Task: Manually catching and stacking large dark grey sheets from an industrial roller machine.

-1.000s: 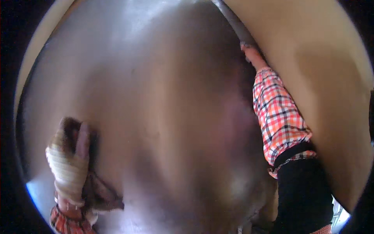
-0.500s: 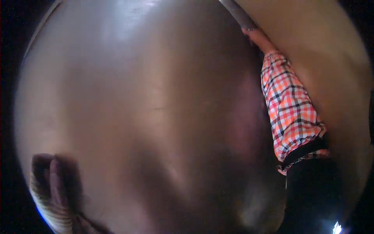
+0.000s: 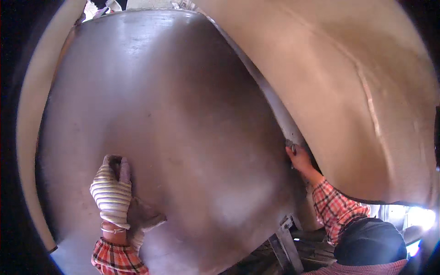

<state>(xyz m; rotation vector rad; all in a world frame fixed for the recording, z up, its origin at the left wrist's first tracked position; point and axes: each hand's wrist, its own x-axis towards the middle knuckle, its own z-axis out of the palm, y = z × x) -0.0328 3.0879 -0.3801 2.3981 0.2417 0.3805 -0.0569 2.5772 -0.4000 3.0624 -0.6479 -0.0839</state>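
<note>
Spread over the middle of the view: large brown sheet, smooth and glossy, pale sheen toward its far end.

Over its lower left: left hand, in a striped glove, back of hand up. Fingers curled toward the palm, thumb alongside with a narrow dark gap between. Cannot tell whether anything sits inside the curl.

At its right edge: right hand, bare, fingers bent inward and close together, right against the edge. Small dark bit at the fingertips; too small to tell whether part of the edge or a separate piece. Exact closure of this grip not readable.

Long axis of brown sheet: apparently up the view, away from the body, far end toward the top. Right edge slanted, from upper middle down to the right hand; bowed by the lens.

Farther out: grey strip along the right edge, then broad tan sheet with a long crease. Tan band at left. Below the near right edge: slanted metal leg. Plaid sleeve on the right forearm, plaid cuff on the left.
</note>
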